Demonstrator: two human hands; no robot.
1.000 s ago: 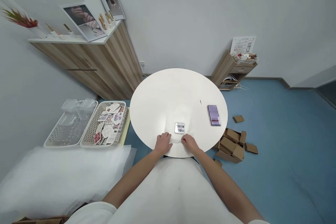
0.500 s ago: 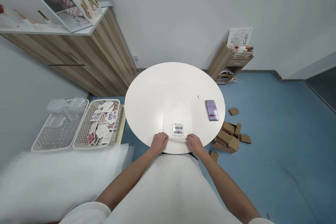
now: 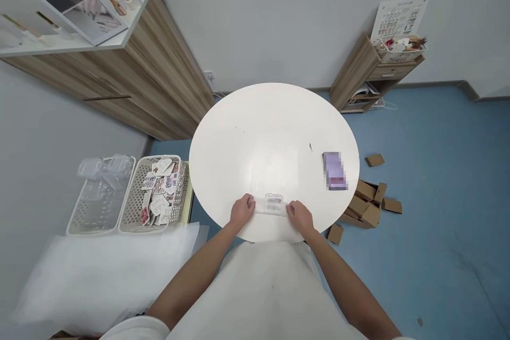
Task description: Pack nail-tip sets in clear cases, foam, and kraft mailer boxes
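Observation:
At the near edge of a white oval table (image 3: 223, 133) lies a thin translucent sheet (image 3: 258, 205). My left hand (image 3: 241, 212) pinches the left end of its near edge, fingers curled. The right end is pinched by my right hand (image 3: 302, 218). Between the hands, the sheet's near edge is lifted and folded over the lower part of a small clear case (image 3: 274, 197). Small dark nail-like pieces inside the case show dimly through the sheet. The far part of the sheet lies flat on the tabletop.
To the left, one basket (image 3: 185, 183) holds printed cards and another (image 3: 71, 223) holds clear plastic boxes. A stack of translucent sheets (image 3: 107, 265) lies nearer. A purple item (image 3: 334, 170) rests on the table's right side. Cardboard boxes (image 3: 364, 204) sit on the floor.
Both hands have lifted the sheet's near edge and carried it away from my body, over the lower part of the case. The whole view has shifted slightly.

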